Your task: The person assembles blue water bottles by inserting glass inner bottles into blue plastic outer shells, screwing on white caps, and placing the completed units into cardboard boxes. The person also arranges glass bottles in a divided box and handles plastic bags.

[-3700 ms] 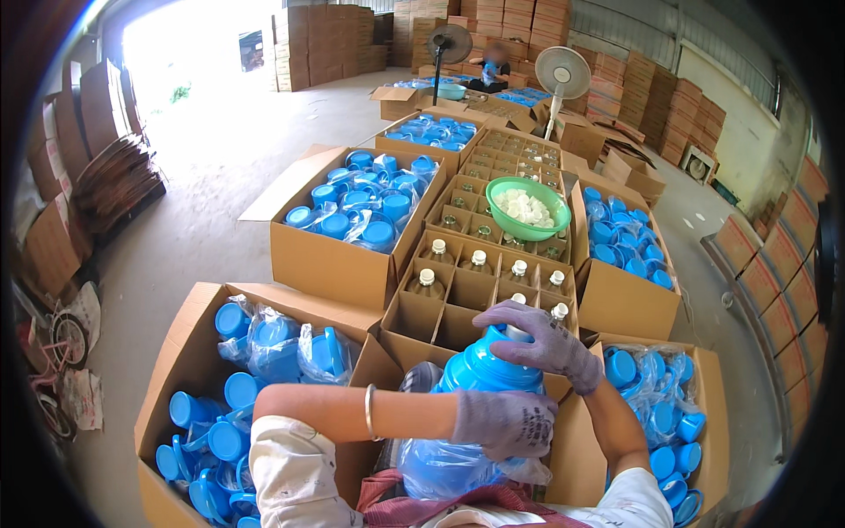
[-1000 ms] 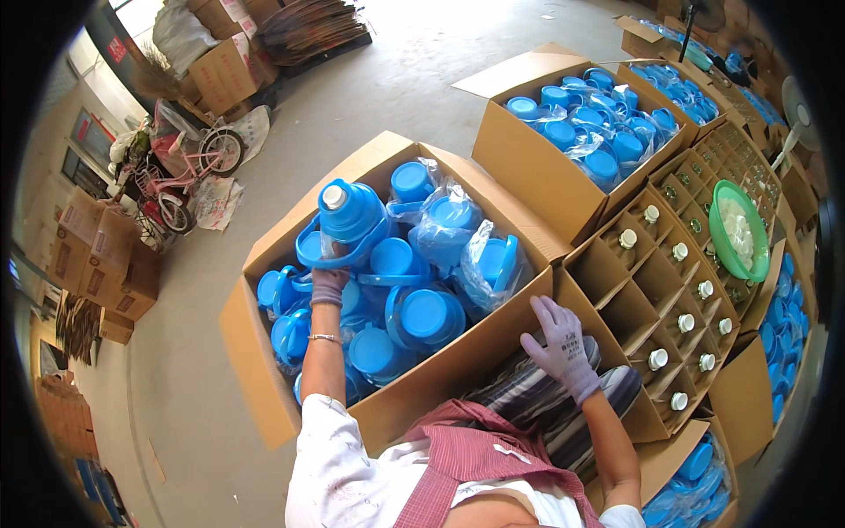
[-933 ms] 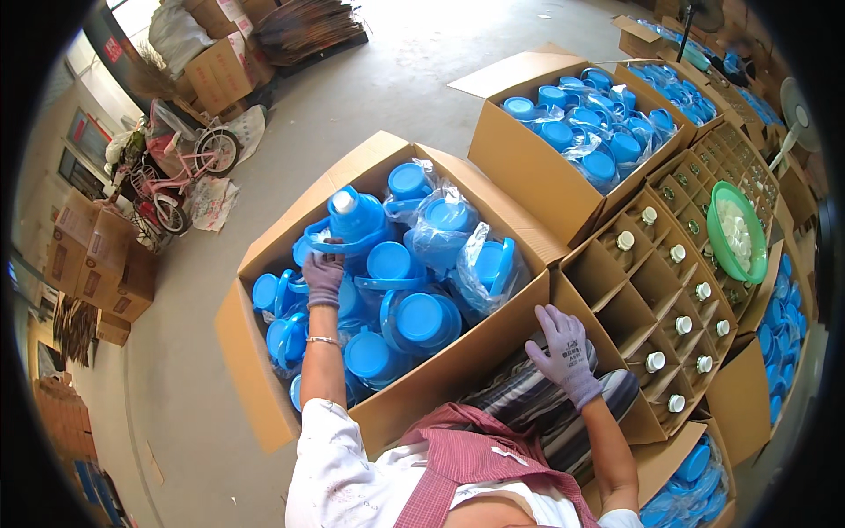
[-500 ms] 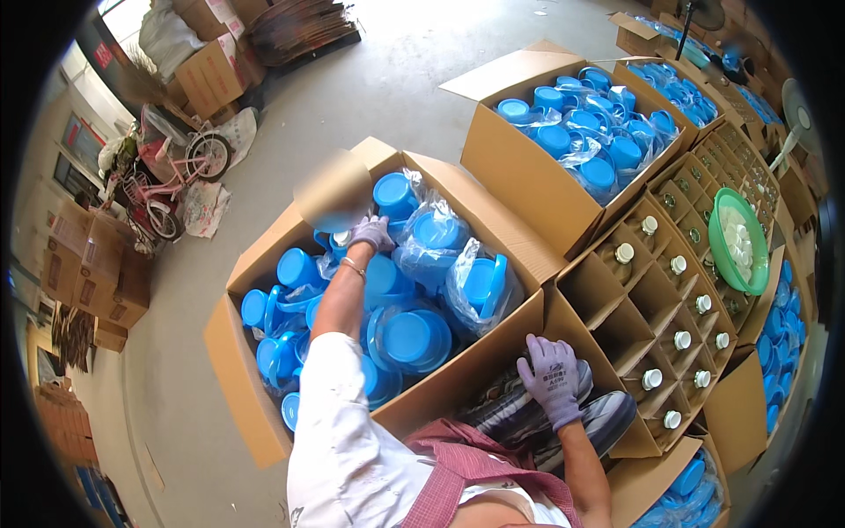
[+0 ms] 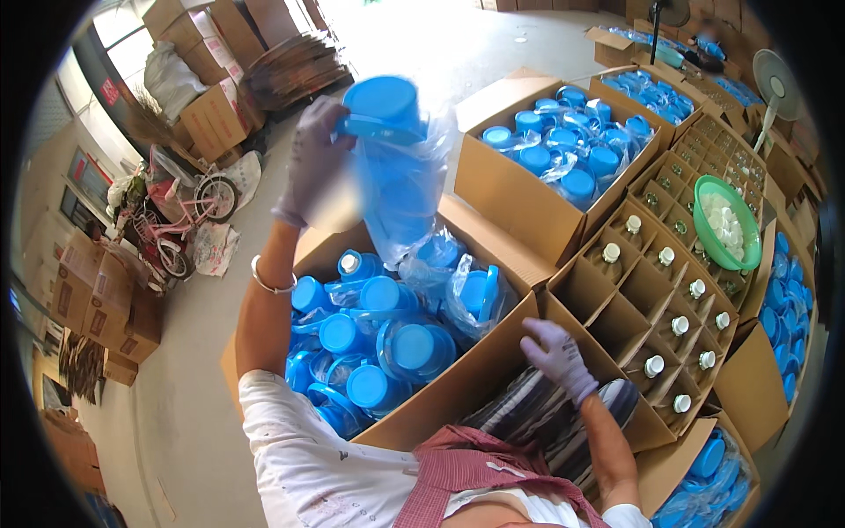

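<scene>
My left hand (image 5: 315, 154), in a purple-grey glove, is raised above the near carton. Its fingers are closed on the handle side of a blue plastic jug (image 5: 384, 106), which has a wide round top and clear plastic film hanging off it. Below stands the open cardboard carton (image 5: 519, 348), filled with blue lidded jugs (image 5: 414, 346), some in clear bags. A white-capped bottle (image 5: 349, 262) pokes up among them. My right hand (image 5: 561, 359), also gloved, hovers by the carton's right corner above my knee, fingers apart and holding nothing.
To the right is a divided carton (image 5: 616, 304) with white-capped bottles. A green basin (image 5: 704, 211) of white caps rests behind it. Another carton (image 5: 497, 185) of blue jugs stands farther back. A fan (image 5: 775, 88) and a pink bicycle (image 5: 180, 220) are also around.
My left hand has come up out of the carton, lifting a blue jug with its film. My right hand has shifted slightly, its fingers off the carton edge.
</scene>
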A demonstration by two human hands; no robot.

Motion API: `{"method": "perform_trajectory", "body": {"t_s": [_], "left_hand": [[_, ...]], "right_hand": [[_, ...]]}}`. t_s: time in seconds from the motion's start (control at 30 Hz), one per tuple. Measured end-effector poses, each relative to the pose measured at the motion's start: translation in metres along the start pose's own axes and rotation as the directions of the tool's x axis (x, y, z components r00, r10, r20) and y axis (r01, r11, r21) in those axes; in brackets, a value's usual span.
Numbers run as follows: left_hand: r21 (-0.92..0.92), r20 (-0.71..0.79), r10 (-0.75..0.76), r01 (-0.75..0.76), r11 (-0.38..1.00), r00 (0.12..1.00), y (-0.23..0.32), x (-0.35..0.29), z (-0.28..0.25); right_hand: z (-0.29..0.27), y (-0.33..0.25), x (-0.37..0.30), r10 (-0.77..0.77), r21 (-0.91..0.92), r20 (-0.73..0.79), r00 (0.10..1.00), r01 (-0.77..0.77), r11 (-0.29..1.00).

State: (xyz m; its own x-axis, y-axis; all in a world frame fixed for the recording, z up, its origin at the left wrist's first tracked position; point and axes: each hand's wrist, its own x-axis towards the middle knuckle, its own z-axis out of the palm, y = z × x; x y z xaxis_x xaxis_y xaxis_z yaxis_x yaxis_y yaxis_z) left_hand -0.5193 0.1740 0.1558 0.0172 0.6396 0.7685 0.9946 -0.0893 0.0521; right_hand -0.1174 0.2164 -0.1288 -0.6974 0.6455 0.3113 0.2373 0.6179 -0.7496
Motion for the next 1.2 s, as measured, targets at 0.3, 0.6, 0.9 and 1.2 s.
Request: {"method": "perform_trajectory", "body": {"t_s": [0.3, 0.6, 0.9, 1.2], "left_hand": [[-0.769, 0.059, 0.189, -0.076, 0.634, 0.980, 0.126, 0.088, -0.039], [-0.544, 0.222, 0.604, 0.611, -0.575, 0.765, 0.214, -0.016, 0.242], [-0.474, 0.635, 0.521, 0.821, -0.320, 0.570, 0.274, -0.048, 0.250], [-0.920, 0.390, 0.685, 0.240, 0.308, 0.615, 0.271, -0.057, 0.254]], "right_hand": [[-0.165, -0.085, 0.060, -0.167, 0.476, -0.446, 0.879, 0.391, 0.788], [-0.119, -0.088, -0.089, 0.293, 0.664, -0.253, 0.922, -0.054, 0.746], [-0.009, -0.034, -0.190, 0.494, 0.773, -0.220, 0.841, -0.159, 0.615], [-0.101, -0.008, -0.226, 0.521, -0.026, -0.275, 0.808, -0.548, 0.836]]}}
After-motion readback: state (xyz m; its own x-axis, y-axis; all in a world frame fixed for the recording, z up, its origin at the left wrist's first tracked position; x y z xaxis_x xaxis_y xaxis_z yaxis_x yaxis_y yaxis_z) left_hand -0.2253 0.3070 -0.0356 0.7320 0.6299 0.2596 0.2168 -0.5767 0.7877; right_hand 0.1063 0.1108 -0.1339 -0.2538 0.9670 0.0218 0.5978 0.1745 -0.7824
